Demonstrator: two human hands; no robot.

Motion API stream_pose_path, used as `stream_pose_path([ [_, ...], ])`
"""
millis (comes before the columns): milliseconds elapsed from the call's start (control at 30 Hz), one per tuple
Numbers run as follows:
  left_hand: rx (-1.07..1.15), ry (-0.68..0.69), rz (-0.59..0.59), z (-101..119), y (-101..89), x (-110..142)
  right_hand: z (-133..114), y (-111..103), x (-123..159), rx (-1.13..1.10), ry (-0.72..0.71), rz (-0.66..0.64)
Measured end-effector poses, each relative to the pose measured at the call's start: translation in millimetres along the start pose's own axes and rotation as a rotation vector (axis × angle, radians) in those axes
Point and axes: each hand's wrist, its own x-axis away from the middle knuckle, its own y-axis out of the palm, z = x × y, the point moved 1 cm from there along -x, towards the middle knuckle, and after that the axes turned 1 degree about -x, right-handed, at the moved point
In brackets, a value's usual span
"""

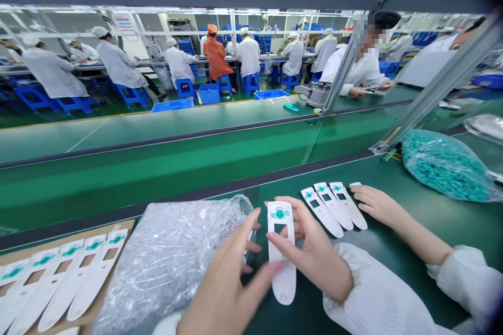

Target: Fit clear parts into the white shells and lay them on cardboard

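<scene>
Upright in front of me is a white plastic casing [282, 282] with a square window and teal button pieces near its top. My right hand [314, 256] grips it from the right, thumb across the front and fingers behind. My left hand [231, 277] is just to the left, fingers apart; its thumb overlaps the casing's edge, and I cannot tell whether it touches. Beside the left hand lies a clear plastic bag [168, 256] full of small transparent parts. Right of my right hand, several similar casings [328, 207] lie fanned on the green table.
A co-worker's hand [377, 204] touches the casing at the row's right end. More casings [88, 272] lie on cardboard [126, 241] at left. A bag of teal parts [444, 167] lies at right, by a slanted metal post [432, 84]. Seated people work beyond the conveyor belt [196, 152].
</scene>
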Motion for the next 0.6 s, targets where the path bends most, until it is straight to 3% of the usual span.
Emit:
stream_pose_path([
  [67,0.034,0.013,0.011,-6.6,24.4,21.7,3.9,7.2,3.4,-0.051,-0.002,0.005],
  [200,-0.05,0.062,0.198,-18.3,56.1,48.8,8.7,24.8,9.3,-0.102,0.018,-0.077],
  [300,-0.104,0.051,0.237,-21.2,49.2,62.9,8.7,23.0,14.7,-0.076,0.041,-0.213],
  [400,-0.013,-0.035,0.309,-25.6,28.4,80.9,12.9,3.3,18.5,0.005,0.032,-0.29],
  [467,0.142,-0.121,0.292,-29.0,19.6,91.3,23.6,-12.1,15.4,0.038,0.038,-0.24],
  [600,0.555,-0.369,0.174,-34.7,18.2,94.1,59.7,-26.1,0.5,0.126,0.193,-0.213],
])
